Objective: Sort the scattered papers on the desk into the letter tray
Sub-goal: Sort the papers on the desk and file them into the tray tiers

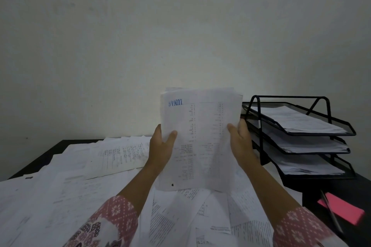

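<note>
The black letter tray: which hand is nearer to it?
The right hand. It grips the right edge of the held papers, close beside the letter tray; the left hand grips their opposite edge, farther from it.

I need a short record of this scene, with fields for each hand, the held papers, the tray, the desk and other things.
left hand: grips the stack's left edge
right hand: grips the stack's right edge
stack: held upright above the desk, blue stamp near top left
tray: three tiers, right of the stack, papers in each
loose papers: spread over the desk
pink notes: near right edge, pen lying across them
</note>
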{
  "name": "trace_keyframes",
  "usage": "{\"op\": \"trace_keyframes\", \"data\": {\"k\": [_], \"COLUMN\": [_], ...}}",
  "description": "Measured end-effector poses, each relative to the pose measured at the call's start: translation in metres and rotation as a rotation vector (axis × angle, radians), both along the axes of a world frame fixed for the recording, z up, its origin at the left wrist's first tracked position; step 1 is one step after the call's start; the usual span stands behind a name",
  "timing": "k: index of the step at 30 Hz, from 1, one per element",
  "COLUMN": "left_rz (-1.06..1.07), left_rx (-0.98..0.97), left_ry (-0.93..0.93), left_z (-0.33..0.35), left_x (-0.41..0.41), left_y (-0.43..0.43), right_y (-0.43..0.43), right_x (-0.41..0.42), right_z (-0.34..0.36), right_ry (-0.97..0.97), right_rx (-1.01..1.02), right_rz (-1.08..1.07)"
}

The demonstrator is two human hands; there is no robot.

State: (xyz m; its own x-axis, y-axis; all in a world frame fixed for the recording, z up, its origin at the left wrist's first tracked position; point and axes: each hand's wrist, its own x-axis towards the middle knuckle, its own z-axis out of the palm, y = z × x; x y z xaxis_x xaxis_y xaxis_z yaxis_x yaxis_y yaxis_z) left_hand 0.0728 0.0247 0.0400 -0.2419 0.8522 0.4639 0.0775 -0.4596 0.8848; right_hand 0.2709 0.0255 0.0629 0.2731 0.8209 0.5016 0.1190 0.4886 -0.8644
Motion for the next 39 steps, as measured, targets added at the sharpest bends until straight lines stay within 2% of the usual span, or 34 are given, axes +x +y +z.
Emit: {"op": "trace_keyframes", "data": {"k": [6,11,16,18,22,27,30,32,36,39], "left_rz": [0.054,0.033,-0.115,-0.179,-0.242,-0.202,-0.244,-0.334,-0.674,-0.837], "left_rx": [0.045,0.056,0.032,-0.037,-0.076,-0.04,-0.102,-0.18,-0.355,-0.435], "left_ry": [-0.079,-0.115,-0.086,-0.018,0.256,0.268,0.292,0.349,0.494,0.529], "left_z": [0.005,0.011,0.023,0.024,0.021,0.028,0.036,0.044,0.06,0.061], "left_x": [0.008,0.019,0.041,0.047,0.076,0.129,0.16,0.18,0.199,0.212], "left_y": [0.0,0.004,0.009,0.014,0.017,0.015,0.016,0.016,0.012,0.011], "right_y": [-0.003,-0.003,-0.009,-0.01,-0.011,-0.015,-0.023,-0.03,-0.035,-0.037], "right_x": [0.004,0.019,0.046,0.064,0.116,0.165,0.188,0.205,0.232,0.251], "right_z": [0.004,-0.004,0.014,0.027,0.042,0.033,0.023,0.022,0.021,0.021], "right_ry": [0.01,-0.032,-0.057,-0.036,0.044,0.107,0.136,0.131,0.182,0.216], "right_rx": [0.023,-0.036,-0.034,-0.033,-0.085,-0.313,-0.414,-0.444,-0.517,-0.578], "right_rz": [0.028,-0.014,-0.15,-0.215,-0.275,-0.215,-0.225,-0.293,-0.446,-0.446]}}
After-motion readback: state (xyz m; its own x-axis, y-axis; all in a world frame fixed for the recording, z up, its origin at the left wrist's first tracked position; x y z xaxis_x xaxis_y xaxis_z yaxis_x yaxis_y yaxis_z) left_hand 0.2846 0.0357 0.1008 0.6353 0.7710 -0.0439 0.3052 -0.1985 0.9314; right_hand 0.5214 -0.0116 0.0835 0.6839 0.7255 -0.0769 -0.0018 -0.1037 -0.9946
